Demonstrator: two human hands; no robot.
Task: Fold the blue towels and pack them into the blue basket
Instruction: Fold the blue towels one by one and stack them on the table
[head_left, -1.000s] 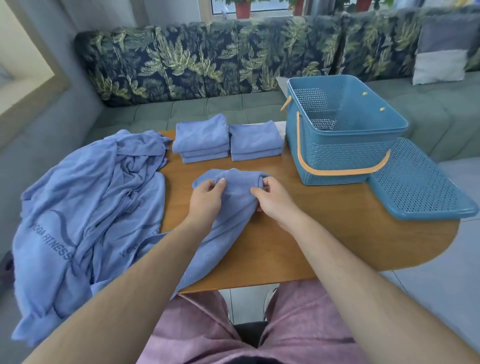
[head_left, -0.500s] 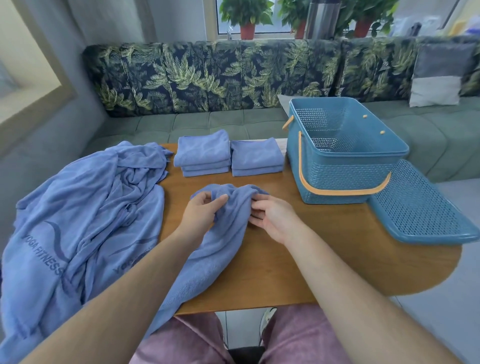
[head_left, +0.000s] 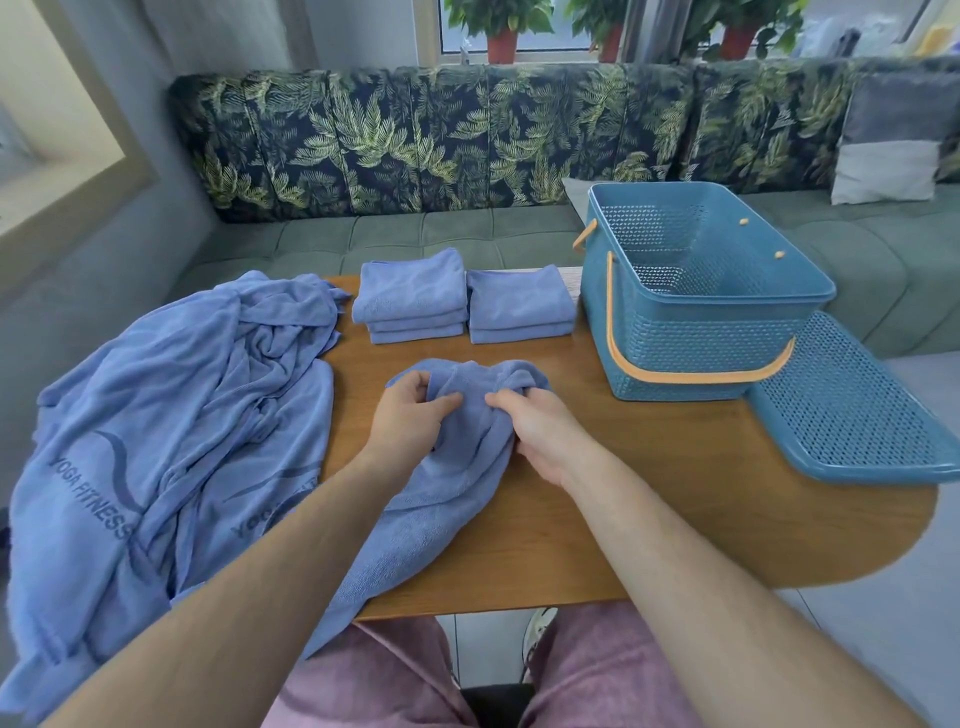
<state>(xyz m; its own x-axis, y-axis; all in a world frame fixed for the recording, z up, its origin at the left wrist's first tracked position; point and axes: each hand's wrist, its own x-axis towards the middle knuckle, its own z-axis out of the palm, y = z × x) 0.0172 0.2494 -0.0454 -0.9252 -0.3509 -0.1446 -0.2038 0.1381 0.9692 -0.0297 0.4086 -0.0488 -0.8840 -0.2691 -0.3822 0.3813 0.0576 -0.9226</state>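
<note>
Towel (head_left: 447, 499) trails off the near worktop (head_left: 727, 467) edge toward my lap, and its far end is bunched mid-worktop. Left grip (head_left: 410, 415) and right grip (head_left: 540, 436) both pinch that bunch, fingers curled into the cloth. It's light, limp, grippy terry that won't hold shape, so I'd take it by the corners or hem, not the wad. Loose pile (head_left: 171, 415) lies left. Beyond are two folded stacks (head_left: 410, 296), then the basket (head_left: 701, 332) on the right, which looks empty.

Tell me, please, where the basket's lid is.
In the head view, the lid lies at the right end of the table, just right of the blue basket.
</note>
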